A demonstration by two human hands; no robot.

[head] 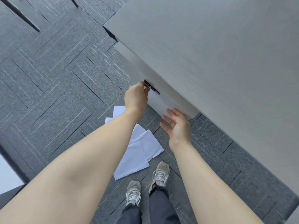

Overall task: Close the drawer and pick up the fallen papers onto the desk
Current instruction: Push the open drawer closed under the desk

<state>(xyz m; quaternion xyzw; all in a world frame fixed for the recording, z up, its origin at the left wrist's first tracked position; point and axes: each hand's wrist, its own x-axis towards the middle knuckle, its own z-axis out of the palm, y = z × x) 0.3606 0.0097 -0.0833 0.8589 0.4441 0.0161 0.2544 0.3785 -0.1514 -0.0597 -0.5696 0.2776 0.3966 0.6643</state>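
A white drawer (161, 101) juts out a little from under the pale grey desk (218, 54). My left hand (136, 96) is closed around the dark metal handle (151, 88) on the drawer front. My right hand (177, 126) hovers open, palm toward the drawer's right end, fingertips near its lower edge. Several white papers (139, 152) lie scattered on the carpet below my arms, partly hidden by my left forearm.
Grey patterned carpet tiles (56, 94) cover the floor. My two feet in pale sneakers (146, 183) stand just behind the papers. Dark chair legs (21, 15) show at the top left. A white surface with a dark edge (8, 173) sits at the left border.
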